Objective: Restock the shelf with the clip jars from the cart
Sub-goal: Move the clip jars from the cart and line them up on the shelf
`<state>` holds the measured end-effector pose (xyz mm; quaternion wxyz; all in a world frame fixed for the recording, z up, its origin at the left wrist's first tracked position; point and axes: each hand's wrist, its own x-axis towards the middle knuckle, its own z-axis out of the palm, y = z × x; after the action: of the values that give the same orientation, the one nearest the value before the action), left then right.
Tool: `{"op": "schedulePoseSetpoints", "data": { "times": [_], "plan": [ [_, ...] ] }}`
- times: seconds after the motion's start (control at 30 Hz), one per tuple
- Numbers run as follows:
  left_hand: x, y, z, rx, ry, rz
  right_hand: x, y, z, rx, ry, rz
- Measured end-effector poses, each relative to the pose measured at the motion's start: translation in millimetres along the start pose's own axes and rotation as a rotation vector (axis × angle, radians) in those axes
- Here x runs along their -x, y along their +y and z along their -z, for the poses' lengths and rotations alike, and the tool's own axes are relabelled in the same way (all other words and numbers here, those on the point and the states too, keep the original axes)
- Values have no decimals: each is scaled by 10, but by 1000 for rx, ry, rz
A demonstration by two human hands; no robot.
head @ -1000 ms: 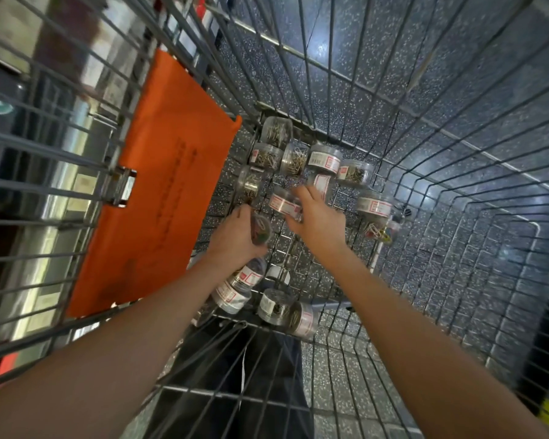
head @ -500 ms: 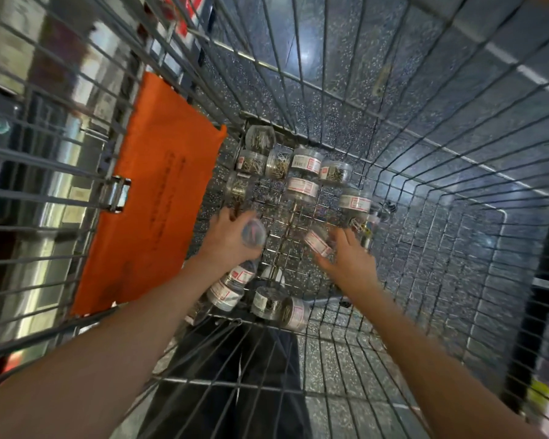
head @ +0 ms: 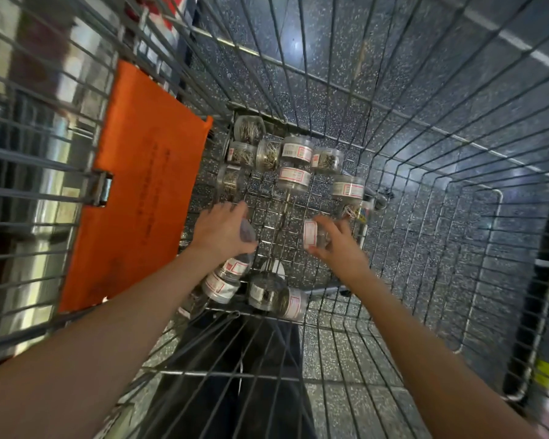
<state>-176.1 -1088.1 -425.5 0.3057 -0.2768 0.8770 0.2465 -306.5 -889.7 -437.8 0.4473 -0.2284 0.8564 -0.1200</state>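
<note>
Clip jars sit down in the cart (head: 425,172), on its wire floor. I see a far cluster (head: 285,153) of clear jars with white-and-red labels near the front wall, and a near cluster (head: 257,289) lying on their sides by the near wall. One jar (head: 312,234) is in my right hand (head: 339,248), fingers curled round it, label facing left. My left hand (head: 219,231) grips another jar (head: 247,231); only its dark end shows past the palm, blurred, so it's probably the same kind, can't confirm. Both hands are low in the basket, apart from each other, between the two clusters. A loose pile of coloured clips (head: 353,212) lies just beyond the right hand. Orange flap (head: 140,191) hangs against the left wall of the cart. Speckled floor (head: 330,74) visible through the wire.
</note>
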Motion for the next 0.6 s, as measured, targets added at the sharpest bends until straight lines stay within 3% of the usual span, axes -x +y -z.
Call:
{"op": "schedulePoseSetpoints", "data": {
  "times": [0.1,0.23,0.6],
  "plan": [
    [-11,71,13,237,-48,8,-10,21,-14,3,-11,13],
    [4,141,-9,282,-111,-25,-7,20,-12,-14,-17,18],
    [43,295,-81,104,-181,-106,-10,30,-41,-175,-19,29]
  ]
}}
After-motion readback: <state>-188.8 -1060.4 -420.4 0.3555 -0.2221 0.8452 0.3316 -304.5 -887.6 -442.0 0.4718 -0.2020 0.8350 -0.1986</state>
